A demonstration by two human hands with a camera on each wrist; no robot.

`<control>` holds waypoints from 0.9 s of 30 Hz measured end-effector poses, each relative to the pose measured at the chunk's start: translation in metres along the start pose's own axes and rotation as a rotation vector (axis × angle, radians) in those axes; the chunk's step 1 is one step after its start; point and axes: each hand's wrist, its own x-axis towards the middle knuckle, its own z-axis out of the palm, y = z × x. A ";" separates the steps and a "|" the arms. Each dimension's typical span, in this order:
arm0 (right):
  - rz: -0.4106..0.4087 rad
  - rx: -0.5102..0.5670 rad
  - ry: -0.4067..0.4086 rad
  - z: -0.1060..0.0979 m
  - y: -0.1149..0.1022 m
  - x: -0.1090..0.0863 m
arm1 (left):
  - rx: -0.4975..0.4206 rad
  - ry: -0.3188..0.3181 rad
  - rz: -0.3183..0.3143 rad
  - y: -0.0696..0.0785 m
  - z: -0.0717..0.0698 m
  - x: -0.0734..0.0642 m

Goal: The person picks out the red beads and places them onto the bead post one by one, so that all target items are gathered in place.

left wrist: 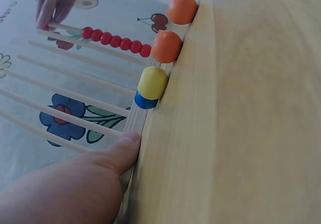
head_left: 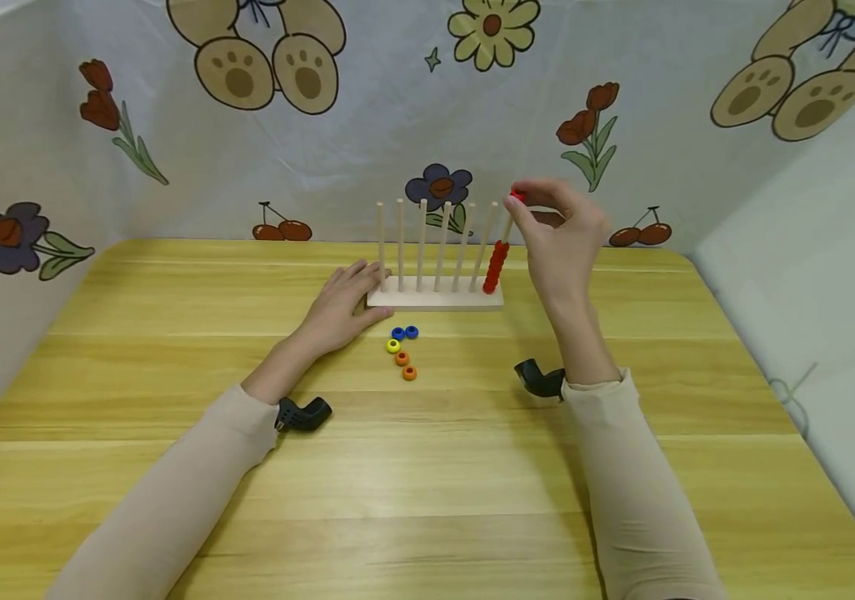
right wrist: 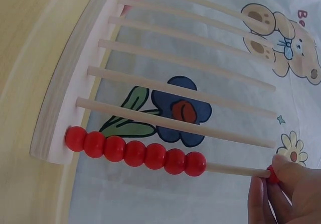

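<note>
A wooden peg stand [head_left: 435, 298] with several upright pegs stands near the table's far edge. My left hand [head_left: 341, 307] holds the left end of its base, the thumb [left wrist: 125, 151] along the front and the fingers behind. Several red beads [right wrist: 135, 153] are stacked on the rightmost peg. At that peg's tip my right hand [head_left: 566, 237] pinches another red bead [right wrist: 272, 174] between thumb and fingers; the peg's end meets the bead. Loose on the table before the stand lie two blue beads [head_left: 412, 332], a yellow bead [head_left: 393, 346] and two orange beads [head_left: 402, 358].
The wood-grain table [head_left: 427, 483] spreads out on both sides of the stand. Behind it hangs a pale cloth [head_left: 367, 150] printed with bears, flowers and cherries. Black curved wrist mounts [head_left: 303, 414] stick out from both sleeves. A white wall [head_left: 817, 292] lies to the right.
</note>
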 end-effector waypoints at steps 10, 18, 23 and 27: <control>-0.002 -0.041 -0.030 -0.001 -0.008 -0.009 | 0.001 -0.007 0.005 0.001 0.000 -0.001; 0.003 -0.020 -0.080 -0.001 0.014 -0.007 | 0.006 -0.002 -0.001 0.000 -0.001 0.000; 0.010 -0.056 -0.117 -0.003 0.017 -0.007 | 0.000 0.000 0.001 0.000 -0.002 0.000; 0.032 -0.080 -0.152 -0.006 0.018 -0.010 | 0.004 -0.003 0.006 0.001 -0.003 0.000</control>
